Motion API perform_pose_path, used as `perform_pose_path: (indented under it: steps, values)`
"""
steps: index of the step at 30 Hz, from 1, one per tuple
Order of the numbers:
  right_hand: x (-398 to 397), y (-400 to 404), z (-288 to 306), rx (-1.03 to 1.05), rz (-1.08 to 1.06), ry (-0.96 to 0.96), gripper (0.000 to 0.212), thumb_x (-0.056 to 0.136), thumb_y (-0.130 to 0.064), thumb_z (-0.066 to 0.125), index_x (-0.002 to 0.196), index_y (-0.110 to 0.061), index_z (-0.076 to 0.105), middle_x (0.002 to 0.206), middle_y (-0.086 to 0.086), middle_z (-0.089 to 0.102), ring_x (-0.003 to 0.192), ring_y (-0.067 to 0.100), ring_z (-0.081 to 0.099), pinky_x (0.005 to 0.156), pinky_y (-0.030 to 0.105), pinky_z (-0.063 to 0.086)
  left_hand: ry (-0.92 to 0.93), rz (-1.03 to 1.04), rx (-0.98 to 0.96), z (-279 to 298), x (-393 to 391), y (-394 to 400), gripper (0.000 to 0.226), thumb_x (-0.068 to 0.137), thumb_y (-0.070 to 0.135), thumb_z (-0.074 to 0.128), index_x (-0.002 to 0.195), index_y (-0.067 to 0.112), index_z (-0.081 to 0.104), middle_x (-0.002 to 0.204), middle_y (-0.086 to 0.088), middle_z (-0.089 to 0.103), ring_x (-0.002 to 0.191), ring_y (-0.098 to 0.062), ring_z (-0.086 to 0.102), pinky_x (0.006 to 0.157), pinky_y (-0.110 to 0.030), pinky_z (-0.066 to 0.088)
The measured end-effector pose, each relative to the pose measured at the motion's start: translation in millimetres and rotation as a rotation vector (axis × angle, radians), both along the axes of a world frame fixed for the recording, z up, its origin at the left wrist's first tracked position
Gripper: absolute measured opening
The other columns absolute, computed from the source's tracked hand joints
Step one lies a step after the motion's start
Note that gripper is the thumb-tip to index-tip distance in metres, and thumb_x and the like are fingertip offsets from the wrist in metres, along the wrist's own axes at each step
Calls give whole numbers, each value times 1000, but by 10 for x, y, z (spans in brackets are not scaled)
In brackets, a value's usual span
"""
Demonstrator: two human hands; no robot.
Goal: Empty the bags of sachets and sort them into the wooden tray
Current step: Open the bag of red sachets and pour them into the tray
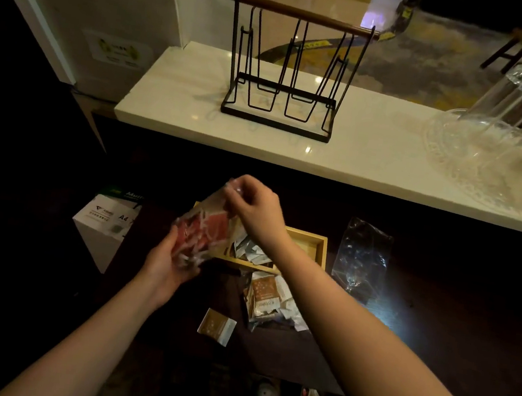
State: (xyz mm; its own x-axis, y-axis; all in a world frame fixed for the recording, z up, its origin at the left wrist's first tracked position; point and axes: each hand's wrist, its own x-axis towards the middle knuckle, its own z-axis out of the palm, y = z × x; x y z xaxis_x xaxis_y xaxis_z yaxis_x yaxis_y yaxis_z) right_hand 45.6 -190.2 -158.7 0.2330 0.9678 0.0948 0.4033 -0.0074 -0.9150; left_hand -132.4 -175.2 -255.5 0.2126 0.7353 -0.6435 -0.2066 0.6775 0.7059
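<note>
A clear bag of red sachets (204, 230) is held tilted above the left end of the wooden tray (322, 244). My left hand (167, 262) grips the bag's lower end. My right hand (253, 208) pinches its upper edge. White sachets (252, 251) lie in one compartment of the tray. In front of the tray lies a second bag of brown and white sachets (269, 296). One loose brown sachet (216, 325) lies nearer to me. An empty clear bag (363, 255) lies to the right of the tray.
A white box of A4 paper (105, 225) stands to the left. Behind the dark work surface runs a white marble counter (182, 104) with a black wire rack (287, 70) and glassware on a glass dish (499, 153) at the right.
</note>
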Motion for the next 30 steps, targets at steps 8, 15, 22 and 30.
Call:
perform_pose_path:
  steps: [8, 15, 22, 30]
  values:
    - [313, 96, -258, -191, 21, -157, 20, 88, -13, 62, 107, -20, 66, 94, 3, 73, 88, 14, 69, 84, 40, 56, 539, 105, 493, 275, -114, 490, 21, 98, 30, 47, 82, 17, 52, 81, -7, 59, 71, -24, 59, 64, -39, 48]
    - [238, 183, -572, -261, 29, -123, 16, 87, -14, 66, 102, -10, 71, 98, 8, 72, 72, 8, 65, 64, 17, 55, 768, 84, 708, 563, -80, 734, 23, 95, 26, 51, 85, 5, 56, 77, -8, 54, 72, -22, 50, 66, -35, 38]
    - [176, 180, -839, -307, -33, 29, 10, 84, -13, 69, 94, -10, 72, 89, 2, 71, 70, 10, 68, 66, 19, 58, 830, 46, 803, 676, 39, 769, 20, 94, 25, 54, 84, 9, 56, 72, 0, 52, 66, -16, 48, 58, -29, 36]
    - [175, 140, -932, -372, -51, 139, 12, 88, -8, 64, 99, -5, 70, 95, 13, 71, 78, 21, 68, 77, 34, 60, 872, -8, 910, 766, 151, 823, 19, 87, 23, 65, 73, 15, 55, 62, 9, 48, 56, -3, 45, 50, -20, 34]
